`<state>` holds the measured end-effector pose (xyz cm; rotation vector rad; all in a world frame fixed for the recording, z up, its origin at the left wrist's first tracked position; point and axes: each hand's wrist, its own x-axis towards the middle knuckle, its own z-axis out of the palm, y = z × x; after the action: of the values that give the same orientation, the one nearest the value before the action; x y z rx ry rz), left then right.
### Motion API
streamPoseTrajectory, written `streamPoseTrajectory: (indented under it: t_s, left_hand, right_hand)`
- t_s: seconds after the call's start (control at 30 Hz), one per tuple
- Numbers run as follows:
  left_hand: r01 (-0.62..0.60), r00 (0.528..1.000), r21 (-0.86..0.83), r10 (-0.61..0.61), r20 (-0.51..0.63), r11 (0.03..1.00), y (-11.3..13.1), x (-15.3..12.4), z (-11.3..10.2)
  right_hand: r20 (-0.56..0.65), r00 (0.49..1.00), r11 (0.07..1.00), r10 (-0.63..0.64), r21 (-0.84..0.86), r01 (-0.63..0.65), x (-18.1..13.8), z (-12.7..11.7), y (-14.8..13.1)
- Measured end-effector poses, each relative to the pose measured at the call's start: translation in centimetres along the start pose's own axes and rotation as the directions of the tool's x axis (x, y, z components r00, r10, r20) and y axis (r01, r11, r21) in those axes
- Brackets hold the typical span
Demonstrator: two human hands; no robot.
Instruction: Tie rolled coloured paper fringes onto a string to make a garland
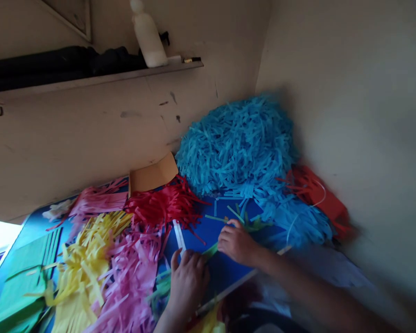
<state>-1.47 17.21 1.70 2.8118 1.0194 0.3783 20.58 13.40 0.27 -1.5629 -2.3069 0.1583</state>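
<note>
A strip of green tissue paper (211, 251) stretches between my two hands, just above the blue tabletop (225, 282). My left hand (190, 280) is at its lower end, fingers curled, with the fingertips partly hidden. At the upper end my right hand (236, 241) has its fingers pinched round the strip. Loose green cuttings (258, 225) lie just beyond my right hand. More green fringe (162, 286) shows to the left of my left hand, beside pink fringed paper (131, 273).
A big heap of blue fringe (239, 143) fills the back corner. Red fringe (162, 203), yellow fringe (86, 249) and green sheets (24, 273) cover the left side. Red-orange paper (319, 194) leans by the right wall. A shelf (100, 77) above carries a white bottle (149, 39).
</note>
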Motion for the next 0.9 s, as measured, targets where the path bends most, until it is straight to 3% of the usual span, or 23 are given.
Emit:
streamPoseTrajectory:
  t_s: [0.17, 0.3, 0.4, 0.5, 0.63, 0.9]
  left_hand:
    - [0.056, 0.998, 0.036, -0.056, -0.015, 0.998, -0.5, -0.3, 0.5]
    - [0.044, 0.998, 0.030, -0.042, -0.055, 0.999, -0.8, -0.8, 0.7]
    - [0.041, 0.995, 0.011, -0.040, -0.086, 0.999, -1.5, -1.4, 0.7]
    - [0.017, 0.997, -0.036, -0.019, -0.080, 0.999, -2.5, -1.8, 0.8]
    - [0.062, 0.991, -0.136, -0.077, -0.108, 0.989, -3.2, -2.0, 1.0]
    - [0.157, 0.984, -0.116, -0.166, -0.072, 0.981, -2.9, -1.1, 1.1]
  right_hand:
    - [-0.060, 0.995, 0.996, 0.078, -0.048, -0.081, 0.1, -0.9, -1.1]
    - [-0.047, 0.999, 0.999, 0.000, -0.037, -0.001, -0.2, 0.1, -2.0]
    - [-0.080, 0.997, 0.999, 0.015, -0.043, -0.019, -0.8, 1.1, -0.8]
    - [-0.106, 0.987, 0.992, 0.118, 0.046, -0.113, -1.4, 1.2, 1.3]
    - [-0.031, 0.959, 0.948, 0.280, 0.166, -0.272, -1.5, 0.4, 2.9]
    - [0.045, 0.942, 0.930, 0.332, 0.149, -0.335, -0.1, -0.4, 2.7]
